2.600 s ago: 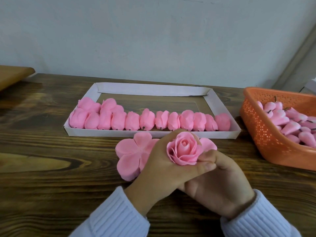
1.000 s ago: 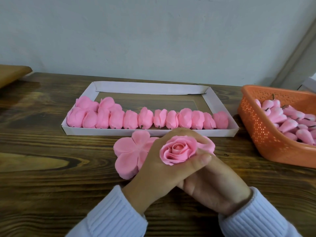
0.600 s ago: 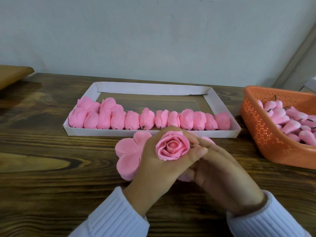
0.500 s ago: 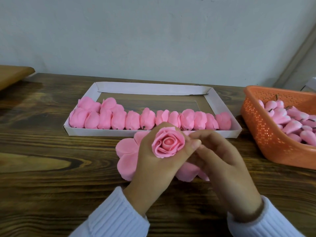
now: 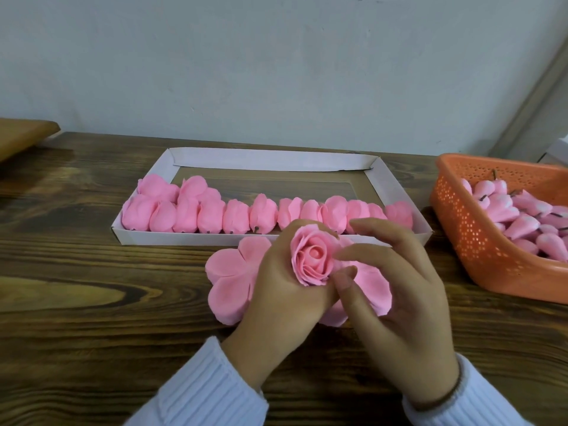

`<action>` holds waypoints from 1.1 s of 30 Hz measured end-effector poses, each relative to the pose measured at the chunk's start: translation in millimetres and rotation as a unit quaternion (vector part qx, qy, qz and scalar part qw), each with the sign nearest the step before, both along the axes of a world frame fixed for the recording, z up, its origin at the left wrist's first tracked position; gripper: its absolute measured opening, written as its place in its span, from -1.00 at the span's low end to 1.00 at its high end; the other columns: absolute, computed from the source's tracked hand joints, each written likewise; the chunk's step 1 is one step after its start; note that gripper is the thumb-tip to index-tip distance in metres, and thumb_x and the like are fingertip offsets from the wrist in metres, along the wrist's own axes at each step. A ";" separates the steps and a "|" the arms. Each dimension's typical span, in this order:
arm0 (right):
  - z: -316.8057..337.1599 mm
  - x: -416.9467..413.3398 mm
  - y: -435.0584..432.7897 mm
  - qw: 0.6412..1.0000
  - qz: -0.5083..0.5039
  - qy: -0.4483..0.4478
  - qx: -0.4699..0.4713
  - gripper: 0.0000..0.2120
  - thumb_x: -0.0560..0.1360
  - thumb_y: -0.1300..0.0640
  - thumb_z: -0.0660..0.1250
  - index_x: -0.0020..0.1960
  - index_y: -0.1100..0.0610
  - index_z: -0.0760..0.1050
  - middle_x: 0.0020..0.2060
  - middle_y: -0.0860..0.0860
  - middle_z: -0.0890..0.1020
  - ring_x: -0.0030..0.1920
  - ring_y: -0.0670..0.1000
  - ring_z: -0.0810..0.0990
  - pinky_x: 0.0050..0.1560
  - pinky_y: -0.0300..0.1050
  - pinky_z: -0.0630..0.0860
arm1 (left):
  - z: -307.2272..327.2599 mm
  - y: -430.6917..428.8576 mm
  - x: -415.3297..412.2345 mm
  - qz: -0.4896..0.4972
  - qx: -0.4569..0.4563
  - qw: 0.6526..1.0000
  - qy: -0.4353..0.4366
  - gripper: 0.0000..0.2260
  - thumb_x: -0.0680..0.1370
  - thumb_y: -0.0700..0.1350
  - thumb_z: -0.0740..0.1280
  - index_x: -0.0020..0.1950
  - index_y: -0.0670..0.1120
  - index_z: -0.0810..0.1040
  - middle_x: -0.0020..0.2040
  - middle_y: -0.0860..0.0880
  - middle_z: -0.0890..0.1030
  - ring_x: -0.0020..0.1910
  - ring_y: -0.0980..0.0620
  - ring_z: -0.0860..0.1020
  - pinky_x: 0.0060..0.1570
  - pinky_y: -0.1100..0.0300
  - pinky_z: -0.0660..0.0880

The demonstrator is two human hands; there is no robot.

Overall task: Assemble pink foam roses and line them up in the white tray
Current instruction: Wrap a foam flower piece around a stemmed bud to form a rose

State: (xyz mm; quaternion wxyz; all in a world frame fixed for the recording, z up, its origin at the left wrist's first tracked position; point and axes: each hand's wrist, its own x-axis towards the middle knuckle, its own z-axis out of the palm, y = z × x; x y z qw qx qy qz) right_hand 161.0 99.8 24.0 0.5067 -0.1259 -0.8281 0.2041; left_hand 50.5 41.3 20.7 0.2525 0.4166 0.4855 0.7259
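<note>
The left grip (image 5: 285, 290) clasps the rose (image 5: 312, 256); the right grip (image 5: 396, 290) pinches its outer petal (image 5: 329, 267). I'd smooth that petal lightly, since foam probably creases, before lining it up.

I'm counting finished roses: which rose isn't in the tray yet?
The rose gripped in the left hand, its spiral centre facing up; all the others lie in a row inside the white tray.

The rose's (image 5: 312, 256) base is buried inside the left hand (image 5: 282, 296). Both hands cover the middle of the flat petal sheets (image 5: 229, 272), perhaps two of them. The right hand's (image 5: 390, 302) fingers hide part of the tray's (image 5: 172, 239) front wall. The orange basket (image 5: 479, 241) runs off the right edge.
</note>
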 end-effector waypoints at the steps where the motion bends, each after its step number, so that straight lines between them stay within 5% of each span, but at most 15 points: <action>1: -0.2 -0.4 -0.1 1.000 0.000 -0.006 -0.003 -0.87 0.45 0.22 0.30 -0.03 0.15 0.58 0.08 0.14 0.54 0.21 -0.22 0.46 0.18 -0.41 0.33 | -0.1 -0.2 0.3 -0.010 -0.003 1.000 -0.006 -0.74 0.27 -0.34 0.42 -0.14 -0.05 0.55 -0.20 -0.08 0.63 -0.12 -0.15 0.63 -0.04 -0.17 0.60; 7: -0.3 0.4 2.6 0.999 0.005 -0.040 -0.037 -0.86 0.42 0.17 0.29 -0.09 0.17 0.58 0.11 0.13 0.55 0.23 -0.06 0.49 0.20 -0.35 0.34 | -0.7 0.4 0.7 -0.040 -0.018 0.999 -0.025 -0.70 0.19 -0.19 0.44 -0.13 0.06 0.58 -0.16 -0.05 0.62 -0.05 -0.19 0.61 -0.02 -0.35 0.52; 12: -0.8 1.0 3.7 0.998 0.012 -0.039 -0.053 -0.87 0.41 0.15 0.28 -0.14 0.18 0.57 0.09 0.11 0.56 0.21 -0.03 0.52 0.18 -0.32 0.36 | -3.2 0.8 -1.5 -0.018 -0.027 0.999 0.014 -0.68 0.22 -0.25 0.46 -0.08 0.00 0.54 -0.17 -0.01 0.62 -0.13 0.00 0.60 -0.06 -0.18 0.59; 16: -1.7 1.9 2.9 0.997 0.020 -0.031 -0.074 -0.88 0.40 0.14 0.25 -0.18 0.17 0.53 0.05 0.08 0.56 0.18 -0.05 0.53 0.14 -0.29 0.38 | -2.5 0.7 -1.5 -0.002 -0.018 0.999 0.028 -0.67 0.19 -0.05 0.44 -0.08 -0.04 0.52 -0.21 0.03 0.61 -0.18 0.05 0.58 -0.11 0.03 0.57; 24: -2.4 1.1 3.0 0.999 0.024 -0.004 -0.043 -0.91 0.44 0.21 0.25 -0.14 0.15 0.54 0.03 0.10 0.56 0.16 -0.10 0.52 0.14 -0.30 0.38 | 0.6 -4.6 -0.4 0.007 -0.035 0.995 0.091 -0.82 0.24 0.05 0.36 -0.22 0.03 0.51 -0.27 0.06 0.59 -0.29 0.22 0.53 -0.24 0.25 0.53; 27: -3.4 -0.3 3.9 0.996 0.050 0.010 -0.074 -0.90 0.47 0.20 0.25 -0.05 0.06 0.50 0.05 0.07 0.57 0.19 -0.01 0.53 0.17 -0.17 0.41 | -1.1 -3.6 -0.3 0.015 -0.036 0.997 0.072 -0.79 0.22 0.07 0.33 -0.23 0.02 0.51 -0.28 0.13 0.62 -0.28 0.26 0.55 -0.25 0.41 0.49; 29: -3.5 -0.2 4.0 0.988 0.084 0.018 -0.130 -0.89 0.49 0.18 0.22 -0.03 0.06 0.51 0.08 0.04 0.56 0.22 0.06 0.52 0.18 -0.06 0.43 | -2.5 -3.2 -1.8 0.002 -0.035 0.998 0.042 -0.79 0.22 0.06 0.35 -0.20 0.02 0.54 -0.27 0.11 0.64 -0.26 0.23 0.59 -0.20 0.38 0.50; 33: -2.9 0.7 2.3 0.975 0.124 -0.004 -0.187 -0.83 0.48 0.15 0.18 -0.07 0.08 0.55 0.18 0.07 0.53 0.28 0.02 0.49 0.25 -0.16 0.39 | -1.9 -4.4 -2.3 -0.017 -0.020 0.997 0.066 -0.82 0.27 0.01 0.38 -0.16 0.04 0.56 -0.24 0.08 0.64 -0.24 0.20 0.60 -0.19 0.36 0.52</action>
